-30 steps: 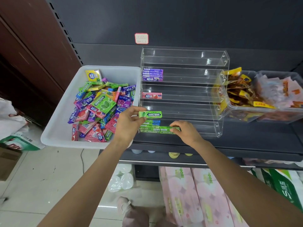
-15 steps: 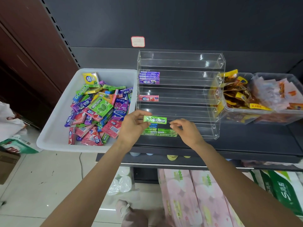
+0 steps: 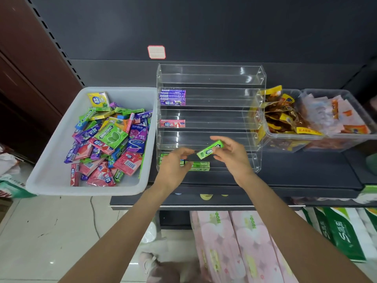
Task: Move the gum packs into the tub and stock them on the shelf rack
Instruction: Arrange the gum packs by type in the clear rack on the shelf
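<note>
A white tub on the left holds several mixed gum packs. Beside it stands a clear tiered rack with purple packs on an upper tier, a pink pack below them and green packs on the bottom tier. My right hand pinches a green Doublemint stick pack, tilted, in front of the lower tiers. My left hand hovers just left of that pack with fingers loosely curled and holds nothing.
Two clear bins of snack packets stand right of the rack on the dark shelf. Pink tissue packs and green-white packs sit below. A tiled floor lies at lower left.
The green stick pack has passed from my left hand to my right hand and now tilts. My right hand has lifted off the bottom-tier packs.
</note>
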{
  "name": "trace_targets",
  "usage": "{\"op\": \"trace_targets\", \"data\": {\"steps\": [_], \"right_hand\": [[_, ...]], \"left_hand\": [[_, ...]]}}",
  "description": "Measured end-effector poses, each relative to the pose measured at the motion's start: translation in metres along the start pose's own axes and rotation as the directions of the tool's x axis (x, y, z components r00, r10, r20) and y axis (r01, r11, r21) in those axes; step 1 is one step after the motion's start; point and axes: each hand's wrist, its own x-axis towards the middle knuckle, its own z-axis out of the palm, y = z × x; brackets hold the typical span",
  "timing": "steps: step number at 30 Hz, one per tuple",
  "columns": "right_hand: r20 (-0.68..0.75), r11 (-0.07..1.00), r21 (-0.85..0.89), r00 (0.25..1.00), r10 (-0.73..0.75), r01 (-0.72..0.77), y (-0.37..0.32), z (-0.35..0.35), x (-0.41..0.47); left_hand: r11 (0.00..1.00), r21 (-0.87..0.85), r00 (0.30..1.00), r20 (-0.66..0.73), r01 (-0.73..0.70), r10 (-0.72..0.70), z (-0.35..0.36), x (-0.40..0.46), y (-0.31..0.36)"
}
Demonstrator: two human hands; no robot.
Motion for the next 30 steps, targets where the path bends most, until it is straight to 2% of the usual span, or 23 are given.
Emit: {"op": "trace_targets", "data": {"steps": [2, 4, 10, 15, 24, 28, 30], "right_hand": [[-0.044, 0.973, -0.216, 0.995, -0.088, 0.076, 0.004, -0.005, 0.006], [-0.069, 0.929, -0.356, 0.989, -0.128, 0.096, 0.008, -0.008, 0.011], [0.038, 0.771, -0.584, 0.958, -0.285, 0.253, 0.027, -0.002, 0.017], [0.091, 0.712, -0.645, 0.953, -0.290, 0.278, 0.040, 0.013, 0.021], [0.183, 0.650, -0.706, 0.960, -0.214, 0.280, 0.048, 0.020, 0.020], [0.182, 0.652, -0.708, 0.961, -0.207, 0.274, 0.045, 0.009, 0.018], [0.142, 0.654, -0.715, 0.967, -0.211, 0.248, 0.047, 0.001, 0.015]], "left_hand": [[0.985, 0.169, 1.000, -0.005, -0.025, 0.026, 0.001, 0.001, -0.012], [0.970, 0.241, 1.000, 0.018, -0.028, 0.024, 0.004, 0.002, -0.022], [0.914, 0.400, 0.990, 0.137, -0.066, 0.011, 0.010, 0.009, -0.040], [0.856, 0.506, 0.977, 0.215, -0.111, -0.001, 0.011, 0.011, -0.042], [0.722, 0.669, 0.978, 0.205, -0.174, 0.046, 0.016, 0.012, -0.039], [0.620, 0.760, 0.977, 0.204, -0.195, 0.057, 0.021, 0.013, -0.037], [0.602, 0.775, 0.978, 0.198, -0.193, 0.059, 0.023, 0.013, -0.036]]}}
